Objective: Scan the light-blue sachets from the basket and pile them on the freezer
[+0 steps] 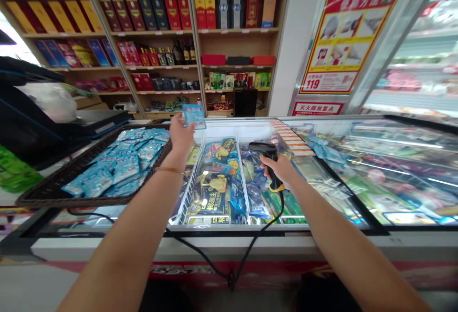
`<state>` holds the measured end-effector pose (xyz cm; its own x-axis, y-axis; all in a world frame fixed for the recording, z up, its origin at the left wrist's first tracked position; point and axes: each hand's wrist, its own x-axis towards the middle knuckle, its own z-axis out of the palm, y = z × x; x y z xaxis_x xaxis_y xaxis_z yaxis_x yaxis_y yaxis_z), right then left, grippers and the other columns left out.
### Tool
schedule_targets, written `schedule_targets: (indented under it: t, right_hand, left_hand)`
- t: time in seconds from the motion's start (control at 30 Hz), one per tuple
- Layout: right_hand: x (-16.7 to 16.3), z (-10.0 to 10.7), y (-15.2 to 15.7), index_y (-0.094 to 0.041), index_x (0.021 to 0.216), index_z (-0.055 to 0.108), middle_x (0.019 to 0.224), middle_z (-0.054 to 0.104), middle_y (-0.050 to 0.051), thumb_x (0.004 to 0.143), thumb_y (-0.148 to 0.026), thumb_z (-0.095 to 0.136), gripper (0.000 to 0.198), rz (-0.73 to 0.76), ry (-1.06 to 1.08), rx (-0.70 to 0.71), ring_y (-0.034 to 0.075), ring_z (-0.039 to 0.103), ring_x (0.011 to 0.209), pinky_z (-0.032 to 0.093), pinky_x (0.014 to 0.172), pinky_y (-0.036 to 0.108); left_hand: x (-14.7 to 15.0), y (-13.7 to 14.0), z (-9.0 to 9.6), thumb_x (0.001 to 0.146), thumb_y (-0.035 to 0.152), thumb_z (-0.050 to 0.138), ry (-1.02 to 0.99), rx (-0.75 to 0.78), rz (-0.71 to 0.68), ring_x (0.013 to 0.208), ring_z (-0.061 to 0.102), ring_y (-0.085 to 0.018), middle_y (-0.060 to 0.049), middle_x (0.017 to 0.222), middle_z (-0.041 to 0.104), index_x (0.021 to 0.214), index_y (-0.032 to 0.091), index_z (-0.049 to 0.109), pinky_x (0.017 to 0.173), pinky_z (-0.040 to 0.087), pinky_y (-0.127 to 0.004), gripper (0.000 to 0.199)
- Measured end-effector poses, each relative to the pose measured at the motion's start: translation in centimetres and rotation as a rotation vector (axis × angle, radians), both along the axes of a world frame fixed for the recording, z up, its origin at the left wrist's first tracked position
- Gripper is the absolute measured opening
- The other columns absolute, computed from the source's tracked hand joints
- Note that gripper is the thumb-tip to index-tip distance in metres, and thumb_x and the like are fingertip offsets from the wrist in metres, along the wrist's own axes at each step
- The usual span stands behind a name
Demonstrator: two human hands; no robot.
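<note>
My left hand (182, 135) pinches a small light-blue packet (194, 115) by its edge, above the back rim of the chest freezer (222, 124). Gripped in my right hand (281, 169) is a black barcode scanner (274, 177) with a yellow base, its head pointing left over the freezer baskets. A dark cable (246, 254) runs from the scanner down across the freezer's front edge. To the left, a brown woven tray (67, 200) carries a heap of similar blue packets (125, 164). Frozen goods in bags (214, 183) lie in white wire baskets below both hands.
A black scale-like device (103, 123) with a white plastic bag (53, 102) stands behind the tray. Another freezer section with a glass lid (386, 169) extends right. Shelves of boxes (175, 14) and a red fire-hydrant poster (352, 30) are at the back.
</note>
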<state>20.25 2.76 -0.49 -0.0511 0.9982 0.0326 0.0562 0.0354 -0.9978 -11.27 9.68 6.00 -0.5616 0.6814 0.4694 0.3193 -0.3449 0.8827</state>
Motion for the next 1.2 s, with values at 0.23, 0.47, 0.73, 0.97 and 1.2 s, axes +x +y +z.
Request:
schedule_targets:
  t: [0.23, 0.47, 0.73, 0.97, 1.2]
  right_hand:
    - [0.0, 0.4, 0.0, -0.017, 0.077, 0.057, 0.061, 0.065, 0.001, 0.08, -0.032, 0.076, 0.025, -0.017, 0.036, 0.005, 0.01, 0.053, 0.038, 0.044, 0.037, 0.023]
    - [-0.2, 0.7, -0.5, -0.017, 0.074, 0.057, 0.057, 0.064, 0.001, 0.08, -0.033, 0.075, 0.025, -0.005, 0.011, 0.043, 0.009, 0.052, 0.037, 0.042, 0.036, 0.021]
    - [-0.2, 0.7, -0.7, -0.016, 0.073, 0.059, 0.057, 0.066, 0.002, 0.084, -0.024, 0.067, 0.016, 0.03, -0.061, 0.04, 0.01, 0.052, 0.037, 0.043, 0.038, 0.022]
    - [0.1, -0.2, -0.1, -0.017, 0.072, 0.059, 0.054, 0.064, 0.002, 0.083, -0.028, 0.069, 0.019, 0.057, -0.074, 0.062, 0.01, 0.052, 0.037, 0.042, 0.038, 0.022]
    - [0.1, 0.0, -0.2, -0.016, 0.071, 0.059, 0.05, 0.061, 0.001, 0.083, -0.029, 0.069, 0.02, 0.047, -0.082, 0.06, 0.01, 0.051, 0.037, 0.042, 0.038, 0.022]
  left_hand:
    - [11.1, 0.7, -6.6, 0.071, 0.018, 0.073, -0.448, -0.108, -0.349, 0.083, 0.071, -0.02, -0.005, 0.082, 0.072, 0.091, 0.016, 0.064, 0.08, 0.059, -0.035, 0.021]
    - [11.6, 0.7, -8.2, 0.071, 0.016, 0.073, -0.464, -0.139, -0.429, 0.087, 0.072, -0.023, -0.005, 0.081, 0.072, 0.094, 0.016, 0.064, 0.085, 0.059, -0.041, 0.025]
    - [11.8, 0.6, -8.3, 0.071, 0.016, 0.074, -0.449, -0.167, -0.45, 0.083, 0.071, -0.02, -0.003, 0.077, 0.072, 0.096, 0.015, 0.065, 0.084, 0.059, -0.04, 0.026]
    - [12.1, 0.5, -8.2, 0.073, 0.012, 0.072, -0.426, -0.176, -0.447, 0.082, 0.072, -0.019, -0.003, 0.077, 0.072, 0.095, 0.015, 0.066, 0.086, 0.059, -0.041, 0.022]
    - [12.0, 0.4, -8.2, 0.075, 0.01, 0.068, -0.423, -0.158, -0.43, 0.079, 0.071, -0.018, -0.002, 0.077, 0.071, 0.094, 0.015, 0.064, 0.083, 0.06, -0.04, 0.02]
